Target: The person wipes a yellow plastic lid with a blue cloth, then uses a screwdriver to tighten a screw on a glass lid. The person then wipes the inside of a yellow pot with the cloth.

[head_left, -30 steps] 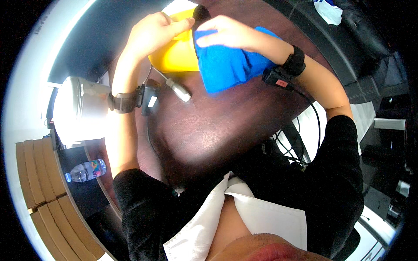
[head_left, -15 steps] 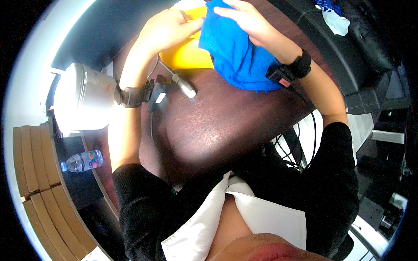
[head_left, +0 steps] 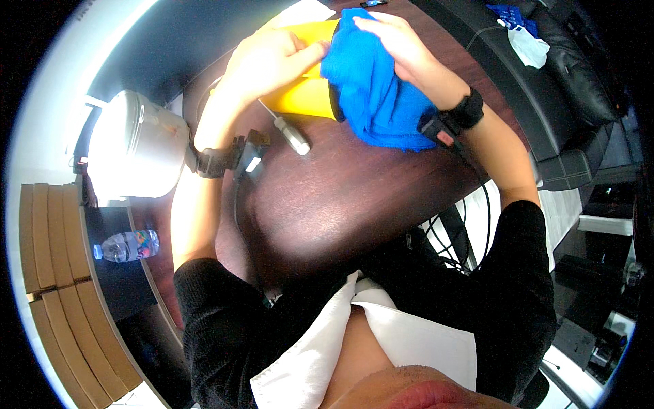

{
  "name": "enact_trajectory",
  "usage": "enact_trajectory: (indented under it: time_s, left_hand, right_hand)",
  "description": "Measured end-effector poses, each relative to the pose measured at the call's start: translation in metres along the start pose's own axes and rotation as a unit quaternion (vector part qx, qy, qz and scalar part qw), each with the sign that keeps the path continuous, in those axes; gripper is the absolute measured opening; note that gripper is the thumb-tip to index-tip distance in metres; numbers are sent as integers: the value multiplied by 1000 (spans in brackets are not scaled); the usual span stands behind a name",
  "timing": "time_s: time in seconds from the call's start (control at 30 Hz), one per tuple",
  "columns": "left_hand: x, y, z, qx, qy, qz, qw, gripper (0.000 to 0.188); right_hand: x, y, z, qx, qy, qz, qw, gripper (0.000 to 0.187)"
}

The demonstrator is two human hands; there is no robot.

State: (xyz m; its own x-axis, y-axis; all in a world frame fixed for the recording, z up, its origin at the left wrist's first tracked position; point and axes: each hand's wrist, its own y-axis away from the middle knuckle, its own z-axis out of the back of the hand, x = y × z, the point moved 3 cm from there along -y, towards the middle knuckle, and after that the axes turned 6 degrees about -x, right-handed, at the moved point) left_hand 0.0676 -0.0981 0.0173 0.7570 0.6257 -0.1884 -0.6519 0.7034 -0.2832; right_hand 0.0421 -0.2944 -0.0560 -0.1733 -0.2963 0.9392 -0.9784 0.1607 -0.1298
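Note:
My left hand [head_left: 272,60] is closed over a yellow object [head_left: 303,100] with a black rim at its right end; its kind is unclear because the hand and a cloth cover much of it. My right hand [head_left: 402,51] presses a bunched blue cloth [head_left: 368,82] against that rimmed end, thumb and fingers on the fabric. The cloth's loose part hangs down toward the dark wooden table [head_left: 327,204]. Just below the yellow object lies a screwdriver [head_left: 294,138] with a pale handle, its shaft pointing up toward my left hand.
A white lidded container [head_left: 136,153] stands left of my left forearm. Beyond it are a plastic water bottle [head_left: 129,246] and brown cartons [head_left: 58,235]. Cables [head_left: 443,238] hang by the table's right edge. A black sofa [head_left: 545,116] stands at the right.
Both hands, the yellow object and the cloth have moved slightly nearer and to the right. The yellow object's black rim now shows more beside the cloth.

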Motion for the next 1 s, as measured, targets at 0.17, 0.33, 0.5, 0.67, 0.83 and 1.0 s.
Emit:
enact_trajectory:
  time_s: [0.17,0.33,0.5,0.67,0.83,1.0]
  left_hand:
    - [1,11,-6,-90,20,-55,994,66]
    - [-2,15,-3,-88,12,-44,995,65]
    - [-1,13,-4,-92,6,-54,994,65]
    - [17,15,-4,-91,41,-32,994,64]
    - [14,20,-8,-151,23,47,987,67]
    - [46,25,-22,-211,223,231,923,65]
  right_hand:
    - [-18,-17,11,-139,9,-128,982,31]
    - [-19,-18,9,-118,68,-127,982,32]
    - [-10,-21,7,8,161,98,982,31]
    - [12,32,-30,198,310,279,887,32]
    - [18,49,-9,274,428,214,834,28]
    - [42,21,26,42,423,336,841,35]
